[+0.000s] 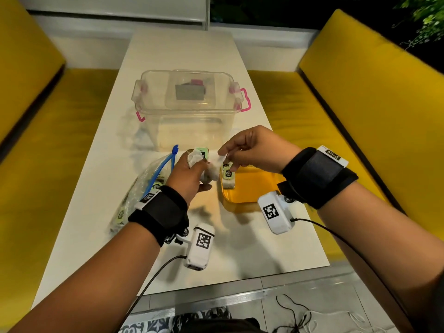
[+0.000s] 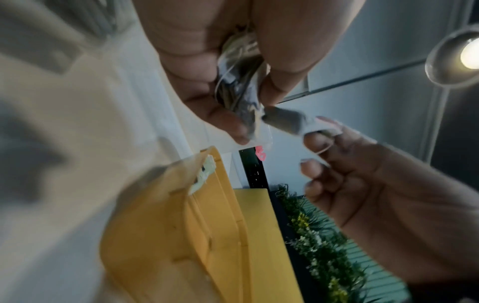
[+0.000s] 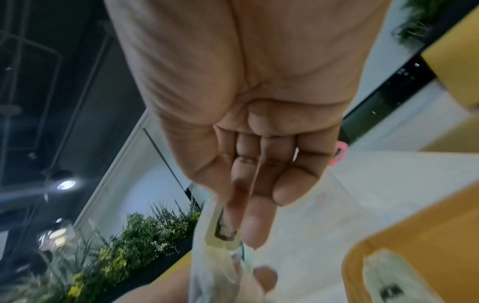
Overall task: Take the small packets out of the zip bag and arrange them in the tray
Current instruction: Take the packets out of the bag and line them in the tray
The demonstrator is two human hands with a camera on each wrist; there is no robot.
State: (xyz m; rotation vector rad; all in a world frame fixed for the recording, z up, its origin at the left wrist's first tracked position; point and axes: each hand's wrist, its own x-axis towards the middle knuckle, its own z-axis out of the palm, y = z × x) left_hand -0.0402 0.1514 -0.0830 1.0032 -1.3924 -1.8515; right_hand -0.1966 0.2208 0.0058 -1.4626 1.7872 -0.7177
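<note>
**Both hands on packets, above the table between bag and tray**

The left hand (image 1: 189,174) is raised over the white table (image 1: 168,56) with its fingers curled round a small bunch of packets (image 1: 198,156); a pale green label shows at the top of the bunch, and crumpled white wrapping sticks out between the fingers. From the left wrist view the same bunch (image 2: 239,82) sits clamped between thumb and fingers.

The right hand (image 1: 252,150) meets it from the right. Its thumb and forefinger pinch the white end of one packet (image 1: 222,158) that still touches the left hand's bunch (whether it has come free of the bunch cannot be told). In the left wrist view that grey-white end (image 2: 285,121) runs from the bunch to the right hand's fingertips (image 2: 314,141).

The zip bag (image 1: 141,188) lies on the table to the left of the left wrist, its blue zip strip (image 1: 165,164) open and pointing up toward the far side; more green-labelled packets show through the clear plastic.

The orange tray (image 1: 249,188) sits on the table just below the right hand. Packets (image 1: 227,179) already lie at its left edge, stacked close together, one green label facing up.

Farther back stands a clear box (image 1: 187,109) with pink latches. Yellow benches (image 1: 348,104) run along both sides of the table.
</note>
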